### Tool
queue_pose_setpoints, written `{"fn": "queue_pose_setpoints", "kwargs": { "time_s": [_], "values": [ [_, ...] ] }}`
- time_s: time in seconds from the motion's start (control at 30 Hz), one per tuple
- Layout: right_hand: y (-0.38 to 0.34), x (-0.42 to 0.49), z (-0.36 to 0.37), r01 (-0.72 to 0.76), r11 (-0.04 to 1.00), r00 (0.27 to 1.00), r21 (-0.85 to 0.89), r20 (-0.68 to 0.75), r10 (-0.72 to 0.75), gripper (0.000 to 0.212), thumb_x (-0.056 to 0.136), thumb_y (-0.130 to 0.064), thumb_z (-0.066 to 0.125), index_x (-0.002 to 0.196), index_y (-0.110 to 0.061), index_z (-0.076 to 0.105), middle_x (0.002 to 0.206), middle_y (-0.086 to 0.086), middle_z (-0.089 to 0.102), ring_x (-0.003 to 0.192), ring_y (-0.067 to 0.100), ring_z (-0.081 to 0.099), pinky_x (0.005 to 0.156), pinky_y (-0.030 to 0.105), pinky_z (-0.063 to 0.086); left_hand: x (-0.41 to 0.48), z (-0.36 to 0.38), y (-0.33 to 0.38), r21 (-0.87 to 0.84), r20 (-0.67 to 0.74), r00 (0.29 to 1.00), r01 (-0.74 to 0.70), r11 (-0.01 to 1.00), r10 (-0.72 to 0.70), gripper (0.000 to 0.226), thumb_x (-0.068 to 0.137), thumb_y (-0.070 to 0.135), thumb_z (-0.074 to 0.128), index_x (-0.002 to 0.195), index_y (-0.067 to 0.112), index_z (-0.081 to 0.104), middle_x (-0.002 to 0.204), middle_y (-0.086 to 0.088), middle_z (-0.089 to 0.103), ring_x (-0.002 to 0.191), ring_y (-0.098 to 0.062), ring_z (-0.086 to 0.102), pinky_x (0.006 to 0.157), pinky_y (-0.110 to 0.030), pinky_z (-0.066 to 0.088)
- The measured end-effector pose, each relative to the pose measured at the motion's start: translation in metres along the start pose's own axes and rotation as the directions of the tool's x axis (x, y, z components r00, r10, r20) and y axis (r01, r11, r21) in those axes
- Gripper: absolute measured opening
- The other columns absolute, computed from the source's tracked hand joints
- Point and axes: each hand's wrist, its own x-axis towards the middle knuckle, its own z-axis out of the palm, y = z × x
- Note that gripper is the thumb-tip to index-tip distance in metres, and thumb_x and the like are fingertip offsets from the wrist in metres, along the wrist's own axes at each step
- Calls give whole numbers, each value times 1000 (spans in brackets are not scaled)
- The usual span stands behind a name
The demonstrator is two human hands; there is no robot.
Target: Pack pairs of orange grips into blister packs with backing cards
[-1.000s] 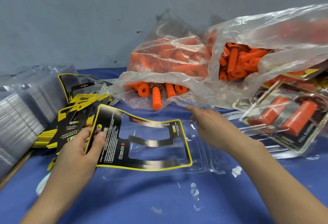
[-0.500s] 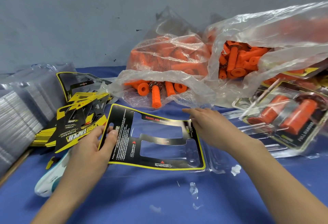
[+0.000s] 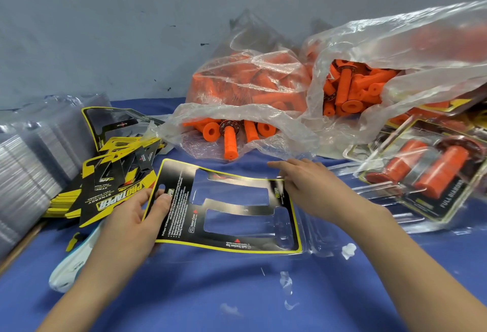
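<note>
Backing card (image 3: 181, 215), black, yellow-edged, windowed, seemingly atop clear blister (image 3: 312, 234)

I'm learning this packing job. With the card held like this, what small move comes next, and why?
Probably press the backing card flat into the clear blister beneath. The left hand pinches its left edge, the right hand rests on its right edge, and the blister shows empty through the cut-outs.
</note>
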Motion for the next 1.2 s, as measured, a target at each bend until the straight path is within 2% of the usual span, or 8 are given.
{"fn": "queue_pose_setpoints", "kwargs": {
  "time_s": [0.27,0.4,0.57,0.67,0.83,0.93,1.0,1.2],
  "values": [
    [-1,0,1,-1,1000,1000,7,-26,2,52,99,-17,36,149,-33,32,134,-4,54,121,24,47,98,37,34,-1,3,-6,4,13,1000,-27,1000,27,17,100,23,51,92,14,63,49,8,60,37,2,48,37,-10,35],
    [-1,0,1,3,1000,1000,14,-29,-3,51,99,-18,37,148,-35,34,131,-6,55,119,22,48,97,37,34,1,0,-13,8,33,999,14,1000,-14,15,99,31,52,90,30,64,57,2,66,40,-5,51,37,-18,38],
    [-1,0,1,7,999,999,35,-36,-6,50,100,-18,37,146,-36,36,123,-9,56,114,20,49,95,35,34,0,-3,-19,381,-9,996,-74,922,83,24,96,42,51,81,25,60,69,6,66,71,-4,59,61,-36,45],
    [-1,1,1,2,999,999,38,-37,0,50,100,-18,37,146,-37,37,121,-10,56,113,20,49,94,35,35,-4,-5,-16,580,-12,994,-80,811,106,30,97,44,41,77,25,54,68,4,63,78,-24,57,70,-44,45],
    [-2,2,1,-3,999,1000,40,-30,4,49,100,-18,37,146,-38,37,122,-8,55,113,20,48,95,35,35,-4,-5,-17,577,-7,995,-73,813,95,32,101,28,35,72,23,49,70,7,58,77,-25,52,67,-41,37],
    [-1,1,1,1,999,1000,42,-25,0,49,100,-19,37,145,-38,38,123,-8,55,113,20,48,96,35,36,-4,-3,-19,599,-35,997,-38,800,73,24,100,27,39,111,22,60,100,3,68,101,-30,58,78,-43,42],
    [-1,1,1,1,999,1000,42,-24,0,49,100,-19,37,145,-38,39,122,-8,55,114,20,48,96,35,35,-4,-3,-19,614,-29,998,-27,789,57,35,99,28,40,133,27,48,98,-4,69,101,-31,58,82,-44,43],
    [-2,1,2,7,999,999,38,-37,-5,48,100,-19,38,143,-39,42,121,-9,54,113,19,47,92,33,33,-4,1,-20,636,-14,1000,-6,771,19,31,99,26,38,125,33,53,90,-6,67,95,-30,61,80,-43,43]
  ]
}}
